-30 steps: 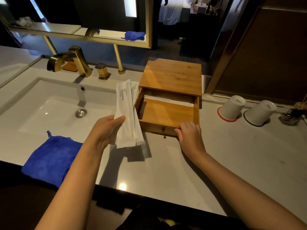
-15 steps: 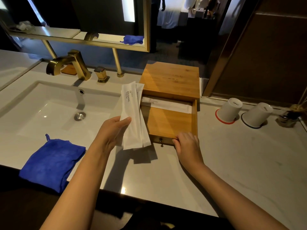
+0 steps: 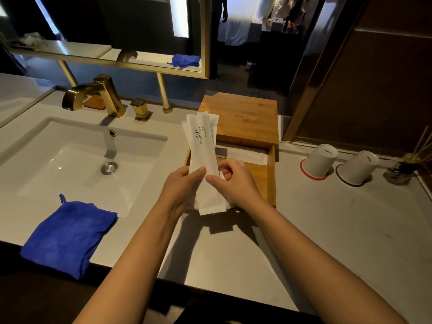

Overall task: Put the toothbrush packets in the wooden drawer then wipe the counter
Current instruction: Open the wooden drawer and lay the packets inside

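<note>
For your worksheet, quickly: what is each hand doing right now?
Left hand: closed on the toothbrush packets.
Right hand: fingers pinching the same packets.

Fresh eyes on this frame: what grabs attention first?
The white toothbrush packets printed BRUSHING TEETH, pinched at centre by the left hand and right hand over the open wooden drawer. Next, the blue cloth at the counter's near-left edge, and the gold faucet behind the sink.
</note>
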`<control>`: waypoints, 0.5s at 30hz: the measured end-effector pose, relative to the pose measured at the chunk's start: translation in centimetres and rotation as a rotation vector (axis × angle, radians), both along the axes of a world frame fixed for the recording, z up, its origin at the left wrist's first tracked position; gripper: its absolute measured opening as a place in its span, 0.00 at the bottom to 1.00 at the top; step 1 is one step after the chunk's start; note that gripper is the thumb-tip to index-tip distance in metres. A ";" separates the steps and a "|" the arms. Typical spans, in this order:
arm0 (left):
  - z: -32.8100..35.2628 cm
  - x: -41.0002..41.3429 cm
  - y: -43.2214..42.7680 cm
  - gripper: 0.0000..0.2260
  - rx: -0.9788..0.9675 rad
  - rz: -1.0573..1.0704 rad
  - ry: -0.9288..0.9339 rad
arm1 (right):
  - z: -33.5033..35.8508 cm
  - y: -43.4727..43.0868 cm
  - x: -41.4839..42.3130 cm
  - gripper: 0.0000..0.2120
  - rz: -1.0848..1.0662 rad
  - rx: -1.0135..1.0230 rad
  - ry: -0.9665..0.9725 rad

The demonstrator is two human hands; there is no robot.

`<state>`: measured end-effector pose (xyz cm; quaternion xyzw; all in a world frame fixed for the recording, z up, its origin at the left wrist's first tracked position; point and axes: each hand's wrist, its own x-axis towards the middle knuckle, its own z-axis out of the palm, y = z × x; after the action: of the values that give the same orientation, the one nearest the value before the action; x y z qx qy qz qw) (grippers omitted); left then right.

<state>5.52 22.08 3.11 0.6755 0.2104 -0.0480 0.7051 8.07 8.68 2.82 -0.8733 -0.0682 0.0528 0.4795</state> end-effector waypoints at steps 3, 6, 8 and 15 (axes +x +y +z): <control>0.0 0.0 0.1 0.07 -0.013 0.008 0.007 | -0.2 0.0 0.8 0.11 0.000 0.013 0.028; -0.2 0.2 0.4 0.06 -0.011 0.008 0.000 | 0.0 0.1 1.4 0.08 -0.012 0.058 0.080; 0.0 0.8 0.5 0.05 0.007 0.015 -0.019 | 0.3 0.0 2.2 0.07 -0.025 0.109 0.111; 0.0 1.3 1.2 0.04 0.000 0.088 -0.034 | 1.3 -2.6 4.6 0.08 -0.092 0.129 0.105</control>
<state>6.85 23.24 3.14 0.6662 0.2278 -0.0057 0.7101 12.65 6.10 4.14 -0.8388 -0.0061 0.0717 0.5397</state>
